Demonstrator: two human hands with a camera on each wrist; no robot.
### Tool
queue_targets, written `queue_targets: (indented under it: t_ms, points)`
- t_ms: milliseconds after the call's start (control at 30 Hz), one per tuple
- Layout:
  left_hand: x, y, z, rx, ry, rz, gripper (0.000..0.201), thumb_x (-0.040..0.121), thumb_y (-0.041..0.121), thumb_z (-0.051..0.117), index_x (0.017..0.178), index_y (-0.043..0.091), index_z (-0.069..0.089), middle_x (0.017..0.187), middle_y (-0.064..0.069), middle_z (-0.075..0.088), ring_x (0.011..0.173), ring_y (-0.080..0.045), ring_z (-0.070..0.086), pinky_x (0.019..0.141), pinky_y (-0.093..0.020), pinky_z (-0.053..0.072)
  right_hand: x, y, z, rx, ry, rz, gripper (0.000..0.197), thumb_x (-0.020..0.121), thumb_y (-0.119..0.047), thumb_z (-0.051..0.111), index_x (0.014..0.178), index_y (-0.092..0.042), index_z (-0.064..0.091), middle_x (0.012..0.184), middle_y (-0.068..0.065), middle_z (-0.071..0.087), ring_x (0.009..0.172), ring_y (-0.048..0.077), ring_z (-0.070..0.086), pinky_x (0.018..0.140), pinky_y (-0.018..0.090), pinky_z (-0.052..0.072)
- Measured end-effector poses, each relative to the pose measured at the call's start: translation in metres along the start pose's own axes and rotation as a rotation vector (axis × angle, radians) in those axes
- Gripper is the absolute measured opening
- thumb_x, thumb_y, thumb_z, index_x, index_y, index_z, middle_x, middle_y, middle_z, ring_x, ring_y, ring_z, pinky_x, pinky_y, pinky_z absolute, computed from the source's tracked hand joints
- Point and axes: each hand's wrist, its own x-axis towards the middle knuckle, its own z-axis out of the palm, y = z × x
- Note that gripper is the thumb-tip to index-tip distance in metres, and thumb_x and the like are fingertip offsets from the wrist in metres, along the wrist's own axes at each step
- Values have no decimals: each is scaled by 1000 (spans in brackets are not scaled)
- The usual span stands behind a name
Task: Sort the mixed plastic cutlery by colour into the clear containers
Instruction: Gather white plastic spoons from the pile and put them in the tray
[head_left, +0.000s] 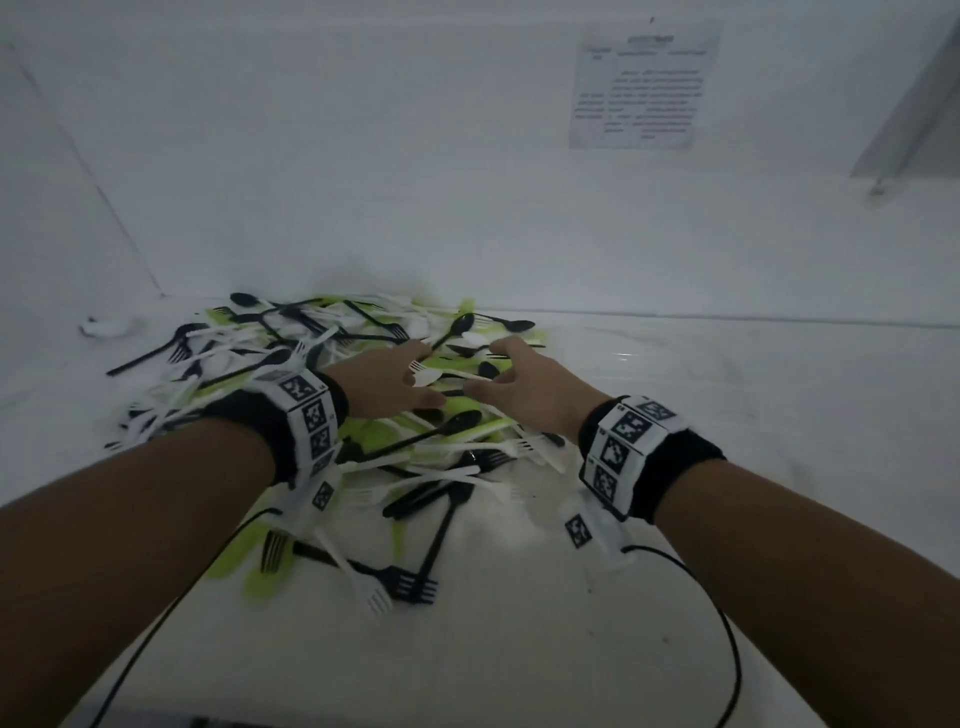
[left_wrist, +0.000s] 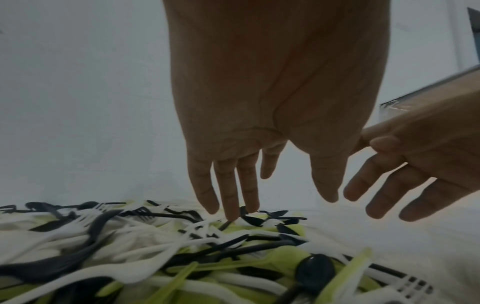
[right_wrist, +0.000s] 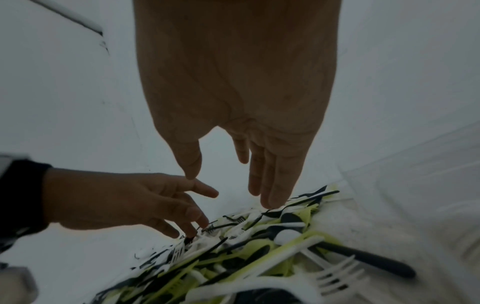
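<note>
I had both hands out over the heap of mixed cutlery (head_left: 332, 395), black, white and lime-green pieces tangled together on the white table (head_left: 727, 415) against the far wall. My left hand (head_left: 384, 384) hung with its fingers straight and spread, the fingertips (left_wrist: 231, 214) just touching the top of the pile; it held nothing. My right hand (head_left: 530, 384) was beside it, fingers loosely apart and pointing down at the heap, also holding nothing. A white fork (head_left: 423, 370) lay on top between the two hands, near the left fingers. I judged this as the very start of a pick: nothing was sorted as far as I could see, and no piece was yet in a grip. On the right a clear container (right_wrist: 415, 185) seemed to stand just beside the pile, though it was too faint to be sure of its edges. The next move, I reckoned, called for choosing one colour and pinching a single top piece free, since the handles overlapped and would drag neighbours along.
</note>
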Motion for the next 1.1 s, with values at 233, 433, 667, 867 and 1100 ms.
queue_targets:
  t_ms: [233, 433, 667, 867, 1100]
  points:
    - [9, -47, -10, 4, -30, 111, 70, 92, 60, 64, 150, 27, 41, 130, 0, 64, 115, -20, 59, 98, -37, 50, 19, -3, 36, -108, 91, 165, 65, 96, -51, 61, 149, -21, 37, 137, 8, 59, 120, 26, 58, 100, 40, 49]
    - [32, -65, -12, 61, -70, 302, 53, 95, 57, 61, 137, 26, 53, 120, 4, 68, 110, -17, 62, 86, -31, 46, 16, 8, 55, -312, 202, 317, 41, 103, -35, 52, 138, -15, 51, 127, 11, 64, 116, 29, 58, 96, 36, 48]
    - [40, -64, 4, 44, -59, 448, 32, 98, 46, 63, 123, 27, 63, 104, 11, 67, 90, -6, 62, 79, -29, 52, 7, 21, 79, -568, 241, 442, 26, 99, -12, 49, 125, -8, 53, 117, 16, 64, 106, 34, 60, 77, 33, 40]
    - [33, -65, 19, 118, -12, 563, 18, 101, 35, 58, 112, 24, 67, 98, 8, 64, 84, -6, 57, 71, -27, 45, 18, 19, 76, -580, 196, 497, 15, 96, -16, 56, 107, -9, 64, 104, 9, 65, 98, 30, 62, 75, 30, 43]
    - [22, -60, 25, 31, 109, 622, 20, 102, 35, 54, 108, 24, 69, 95, 7, 60, 86, -9, 55, 82, -36, 50, 28, 19, 73, -461, 189, 424, 18, 91, -27, 61, 100, -11, 62, 101, 7, 62, 95, 28, 60, 76, 31, 44]
